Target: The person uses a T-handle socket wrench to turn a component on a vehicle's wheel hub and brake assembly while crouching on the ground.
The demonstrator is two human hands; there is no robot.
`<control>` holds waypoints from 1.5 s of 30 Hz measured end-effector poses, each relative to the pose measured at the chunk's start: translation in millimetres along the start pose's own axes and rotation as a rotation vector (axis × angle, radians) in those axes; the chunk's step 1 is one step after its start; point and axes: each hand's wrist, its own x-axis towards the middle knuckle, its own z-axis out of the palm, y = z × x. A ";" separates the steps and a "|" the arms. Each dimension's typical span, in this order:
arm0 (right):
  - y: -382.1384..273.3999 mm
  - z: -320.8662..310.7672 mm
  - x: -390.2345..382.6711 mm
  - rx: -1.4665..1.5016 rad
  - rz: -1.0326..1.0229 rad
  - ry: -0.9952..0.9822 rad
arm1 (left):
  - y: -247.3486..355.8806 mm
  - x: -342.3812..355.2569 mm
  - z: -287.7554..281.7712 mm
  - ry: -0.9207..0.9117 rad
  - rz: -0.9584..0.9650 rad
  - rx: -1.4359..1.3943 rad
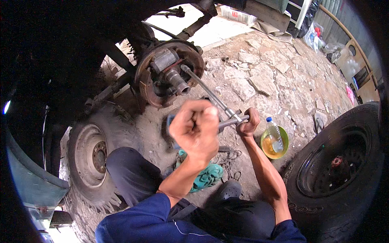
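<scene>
My right hand [248, 122] is closed round the far end of the crossbar of a long steel T-handle socket wrench [214, 98]. Nearer to me and slightly blurred, my left hand [194, 129] is curled into a fist over the crossbar's other end, which it hides. The wrench shaft slants up and left to a rusty round brake backing plate [142, 81], its tip against the plate beside a protruding hub spindle [177, 82]. The spindle carries no wheel.
A tyre on a rim [92, 150] lies at left, a bigger black tyre [336, 158] at right. A green bowl [285, 141] holds amber liquid and a blue-capped plastic bottle [274, 133]. Teal cloth [208, 177] lies by my foot. Stone paving [279, 77] stretches beyond; the dark vehicle body hangs overhead.
</scene>
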 end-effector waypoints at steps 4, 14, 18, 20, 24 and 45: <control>2.5 7.4 -12.8 0.030 0.031 -0.006 | 13.0 21.1 17.6 -0.117 0.088 0.332; 4.0 -0.3 -22.9 0.186 0.080 -0.080 | 15.5 9.5 6.9 -0.182 -0.084 0.090; -26.0 -7.6 -8.1 0.392 0.004 -0.261 | 2.2 -6.0 -3.9 -0.088 -0.126 0.004; -38.6 -11.2 2.8 0.210 -0.057 -0.389 | -2.7 -12.8 -8.8 -0.011 -0.124 -0.033; -77.0 -20.1 9.8 0.212 -0.063 -0.376 | 2.6 -14.1 -12.4 -0.076 -0.147 -0.086; -61.2 -39.1 -24.5 0.166 -0.155 -0.285 | -3.7 -60.6 -25.4 -0.319 -0.164 -0.202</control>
